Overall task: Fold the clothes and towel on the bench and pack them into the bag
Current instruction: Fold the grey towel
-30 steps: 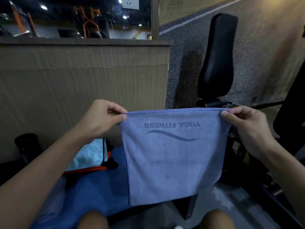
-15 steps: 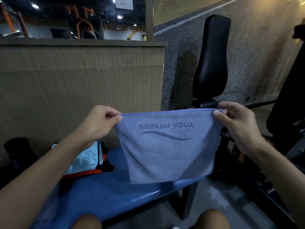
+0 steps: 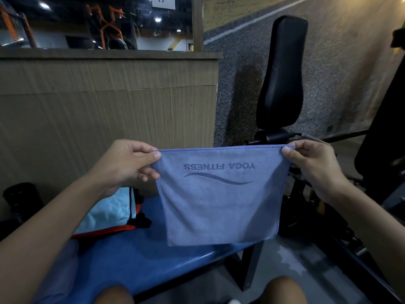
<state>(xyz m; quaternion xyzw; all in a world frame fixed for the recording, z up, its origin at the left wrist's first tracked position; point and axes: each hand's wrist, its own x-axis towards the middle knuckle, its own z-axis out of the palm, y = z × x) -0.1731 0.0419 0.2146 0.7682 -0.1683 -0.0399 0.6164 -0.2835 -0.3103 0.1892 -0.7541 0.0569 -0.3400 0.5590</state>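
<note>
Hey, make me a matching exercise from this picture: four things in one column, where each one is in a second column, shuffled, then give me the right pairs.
Column one:
1. towel
2. bag
3. bench
4. black backrest pad

Column two:
A. stands upright beyond the towel
B. lies on the bench, to the left
C. hangs in the air, pinched at its top corners by the left hand and right hand
D. blue surface under the bag

Pairs: 1-C, 2-B, 3-D, 4-A
</note>
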